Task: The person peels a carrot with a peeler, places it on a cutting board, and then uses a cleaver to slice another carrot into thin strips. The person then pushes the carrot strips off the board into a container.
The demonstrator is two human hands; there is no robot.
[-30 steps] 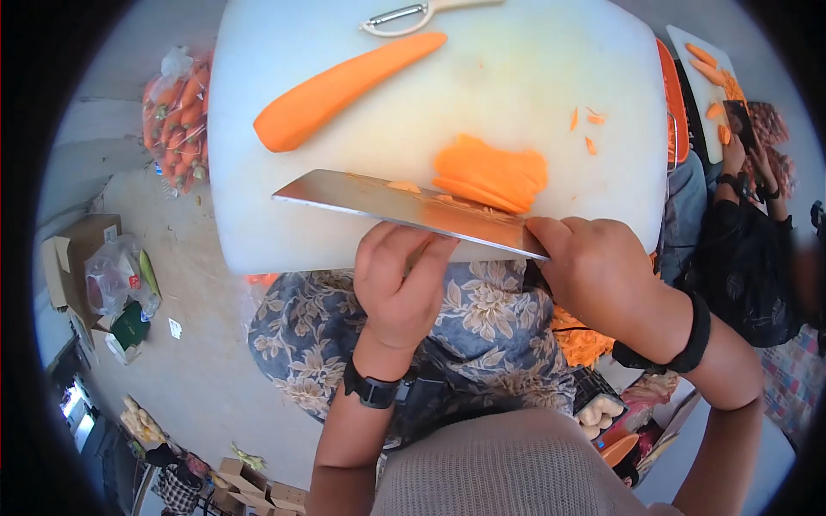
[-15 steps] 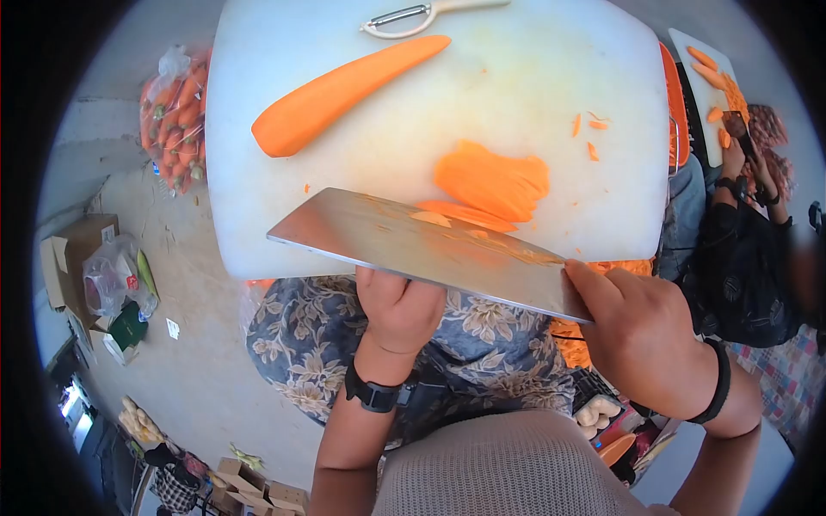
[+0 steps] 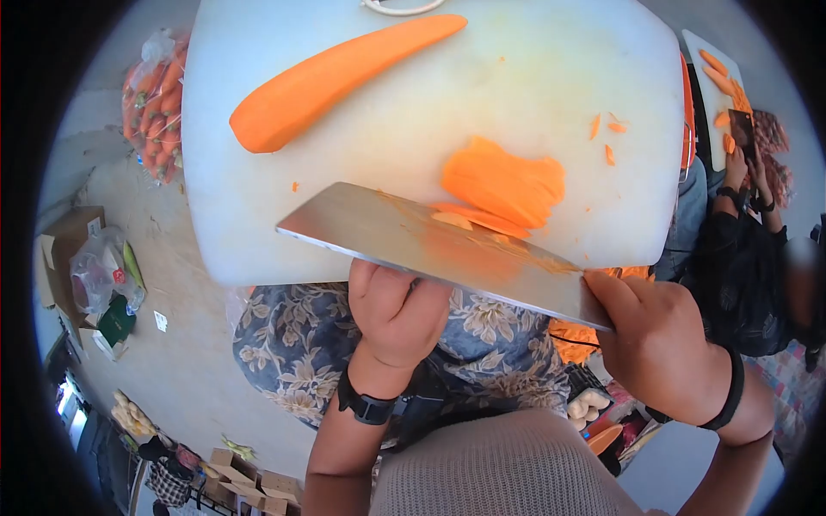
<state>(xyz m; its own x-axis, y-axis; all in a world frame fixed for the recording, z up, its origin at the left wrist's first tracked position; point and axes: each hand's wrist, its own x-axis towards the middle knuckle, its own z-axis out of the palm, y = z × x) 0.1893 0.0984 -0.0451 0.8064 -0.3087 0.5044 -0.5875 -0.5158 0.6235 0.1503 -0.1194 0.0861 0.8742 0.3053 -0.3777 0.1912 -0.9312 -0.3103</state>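
A wide cleaver [image 3: 430, 249] lies tilted over the near edge of the white cutting board [image 3: 361, 155], with thin carrot bits stuck to its blade. My right hand [image 3: 658, 340] grips its handle at the right. Under the blade's lower edge is my left hand [image 3: 397, 310], its fingers curled and their tips hidden behind the blade, so what it holds cannot be made out. Just beyond the blade, thin carrot slices [image 3: 503, 182] lie in an overlapping pile. A long peeled carrot [image 3: 344, 82] rests on the board's far left part.
Part of a peeler [image 3: 403, 9] shows at the far edge. Small carrot scraps [image 3: 610, 155] lie right. A bag of carrots [image 3: 159, 112] is at left. Shredded carrot [image 3: 575, 341] sits below the board. At right, another person's hands [image 3: 747, 168] hold a knife by another board [image 3: 710, 103].
The view has shifted slightly, so the board looks larger and the peeler is mostly out of frame. Both hands and the cleaver keep nearly the same pose over the board's near edge.
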